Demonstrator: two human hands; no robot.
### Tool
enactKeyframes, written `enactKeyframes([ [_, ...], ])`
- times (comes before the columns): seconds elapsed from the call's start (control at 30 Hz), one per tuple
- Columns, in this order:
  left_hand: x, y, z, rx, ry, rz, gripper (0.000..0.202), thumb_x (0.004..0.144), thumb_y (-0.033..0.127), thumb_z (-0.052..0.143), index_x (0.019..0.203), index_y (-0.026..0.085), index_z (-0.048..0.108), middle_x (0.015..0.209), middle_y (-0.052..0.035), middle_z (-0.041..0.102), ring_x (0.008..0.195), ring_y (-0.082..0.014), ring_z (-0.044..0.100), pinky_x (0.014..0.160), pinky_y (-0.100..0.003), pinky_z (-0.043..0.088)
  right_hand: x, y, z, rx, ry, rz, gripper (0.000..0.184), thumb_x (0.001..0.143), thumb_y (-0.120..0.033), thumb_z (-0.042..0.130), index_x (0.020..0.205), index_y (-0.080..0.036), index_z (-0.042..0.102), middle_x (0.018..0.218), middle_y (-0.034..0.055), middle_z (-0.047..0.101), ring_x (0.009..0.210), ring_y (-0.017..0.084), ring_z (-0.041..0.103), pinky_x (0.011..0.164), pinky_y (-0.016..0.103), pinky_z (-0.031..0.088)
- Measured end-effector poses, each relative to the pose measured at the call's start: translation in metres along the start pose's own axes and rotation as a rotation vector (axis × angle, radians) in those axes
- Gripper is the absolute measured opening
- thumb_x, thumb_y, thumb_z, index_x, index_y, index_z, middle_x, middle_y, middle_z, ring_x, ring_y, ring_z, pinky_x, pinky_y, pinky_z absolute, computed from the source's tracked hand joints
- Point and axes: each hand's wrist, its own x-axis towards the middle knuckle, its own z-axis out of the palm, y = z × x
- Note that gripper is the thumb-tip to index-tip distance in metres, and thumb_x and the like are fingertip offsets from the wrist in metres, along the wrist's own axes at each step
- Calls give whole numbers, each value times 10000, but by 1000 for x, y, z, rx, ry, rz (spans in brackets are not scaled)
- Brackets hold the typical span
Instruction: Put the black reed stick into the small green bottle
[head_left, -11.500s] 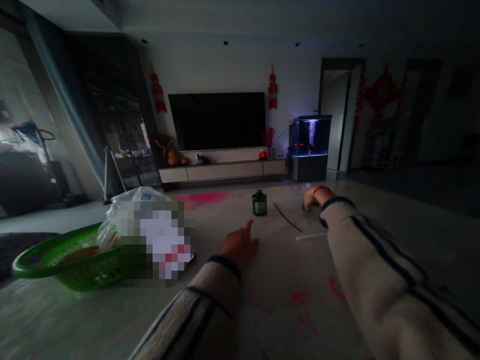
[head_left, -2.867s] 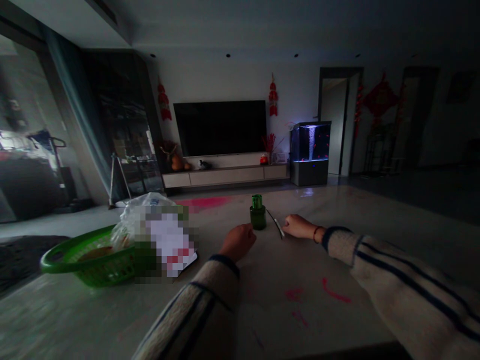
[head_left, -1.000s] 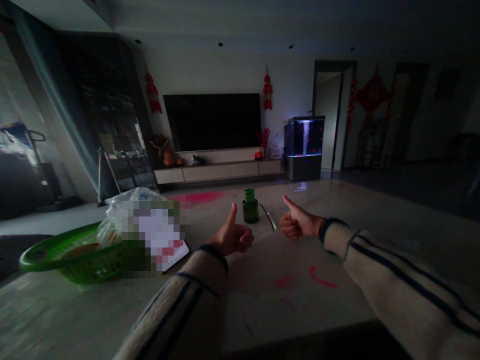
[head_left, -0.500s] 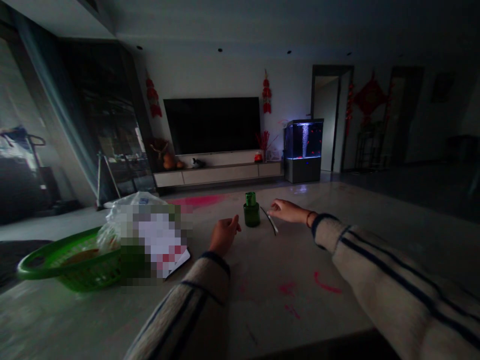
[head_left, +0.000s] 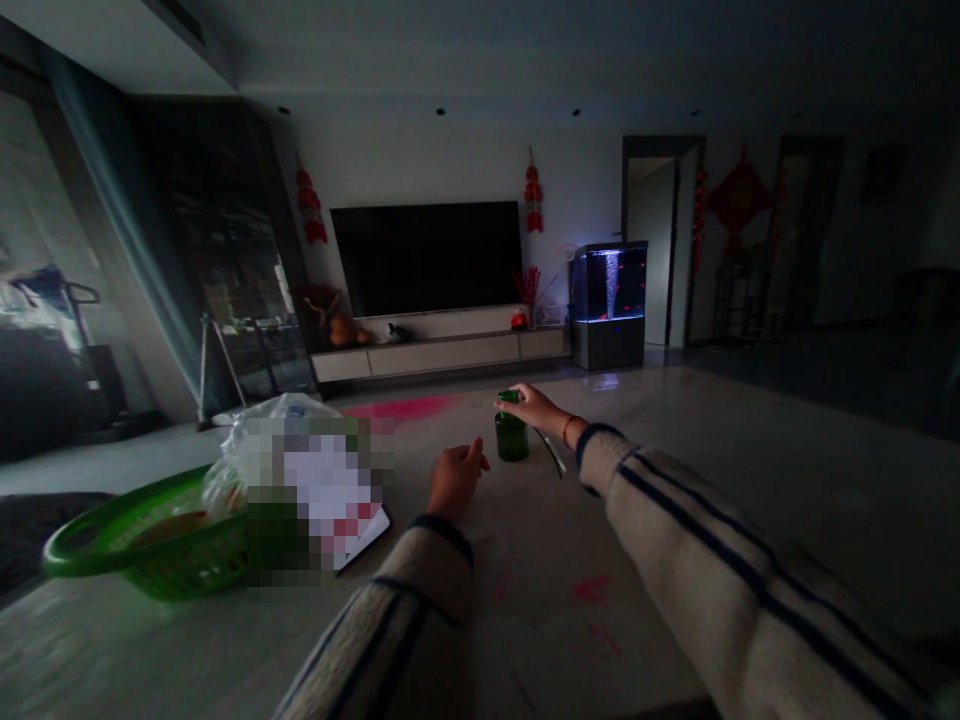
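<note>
A small dark green glass bottle (head_left: pixel 512 440) with a shiny green cap stands upright on the table. My right hand (head_left: pixel 534 404) reaches over from the right, its fingers closed round the bottle's cap. To the left of the bottle and a little nearer is my left hand (head_left: pixel 456 478), fingers curled and thumb raised, apart from the bottle; nothing shows in it. Just right of the bottle, under my right wrist, lies a thin curved dark strip with a pale part (head_left: pixel 555 455); its kind is unclear.
On the left stands a green plastic basket (head_left: pixel 187 570) with a clear plastic bag (head_left: pixel 236 450) over it. Beside it is a blurred-out white flat item (head_left: pixel 330 490). Pink marks (head_left: pixel 405 408) stain the table (head_left: pixel 540 640). A lit fish tank (head_left: pixel 609 285) and a television (head_left: pixel 427 260) stand beyond.
My right hand has moved left from beside the thin strip and taken hold of the bottle's cap. My left hand stays almost where it was. The view has shifted slightly.
</note>
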Motion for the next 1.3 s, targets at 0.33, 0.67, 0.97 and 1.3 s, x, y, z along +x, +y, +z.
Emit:
enactKeyframes([
  [0.33, -1, 1, 1, -40, -11, -12, 463, 741, 505, 362, 525, 149, 565, 463, 19, 446, 399, -88, 407, 422, -221, 291, -8, 18, 12, -2, -66, 10, 423, 532, -384, 710, 855, -161, 551, 783, 15, 608, 708, 131, 569, 687, 277, 448],
  [0.67, 1, 1, 0, -5, 2, 27, 469, 745, 493, 357, 512, 147, 571, 479, 1, 476, 427, -92, 422, 433, -216, 282, -14, 15, 12, -41, -65, 10, 470, 528, -463, 686, 858, -165, 533, 788, 20, 593, 720, 141, 559, 671, 274, 438],
  [0.97, 0, 1, 1, -12, -8, 19, 488, 732, 528, 363, 522, 143, 577, 485, -3, 484, 436, -98, 429, 439, -218, 292, -44, 2, 2, -122, -44, -13, 574, 540, -414, 701, 1002, -167, 467, 898, 38, 580, 808, 159, 552, 731, 289, 423],
  [1.3, 1, -2, 1, -8, -23, 37, 509, 721, 567, 366, 533, 147, 584, 475, 2, 483, 427, -103, 440, 450, -226, 301, -63, -5, -6, -107, -50, -38, 561, 551, -417, 704, 996, -182, 454, 902, 34, 579, 817, 164, 553, 726, 299, 425],
])
